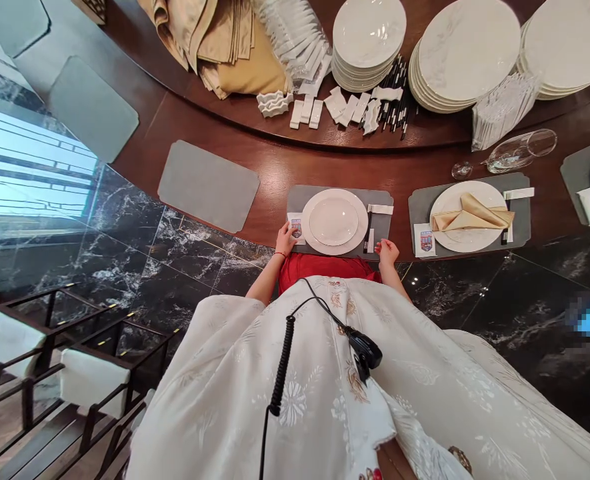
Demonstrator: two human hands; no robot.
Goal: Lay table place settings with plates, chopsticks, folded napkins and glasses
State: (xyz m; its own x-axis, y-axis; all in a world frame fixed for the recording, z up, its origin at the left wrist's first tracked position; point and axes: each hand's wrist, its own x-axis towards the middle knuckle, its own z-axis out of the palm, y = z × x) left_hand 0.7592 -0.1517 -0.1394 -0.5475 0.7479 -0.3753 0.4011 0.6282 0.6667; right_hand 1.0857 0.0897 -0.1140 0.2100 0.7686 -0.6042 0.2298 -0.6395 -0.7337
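In the head view, my left hand (285, 240) grips the left edge of a small printed white tissue packet (297, 231), which lies left of the plates. A small white plate (333, 223) sits on a larger white plate (311, 237) on a grey placemat (381, 198). Loosely curled, my right hand (387, 251) hovers by the placemat's lower right corner, with its fingers slightly apart and no object visible in them. Dark chopsticks (367, 230) lie right of the plates, near a white rest (381, 209) and a small white packet (371, 240).
At right, another setting has a folded gold napkin (469, 217) beside a lying wine glass (519, 152). A bare placemat (209, 185) lies left. The raised turntable (255, 127) bears plate stacks (369, 33), gold cloths (249, 63) and chopstick rests (307, 110). Chairs (95, 380) stand lower left.
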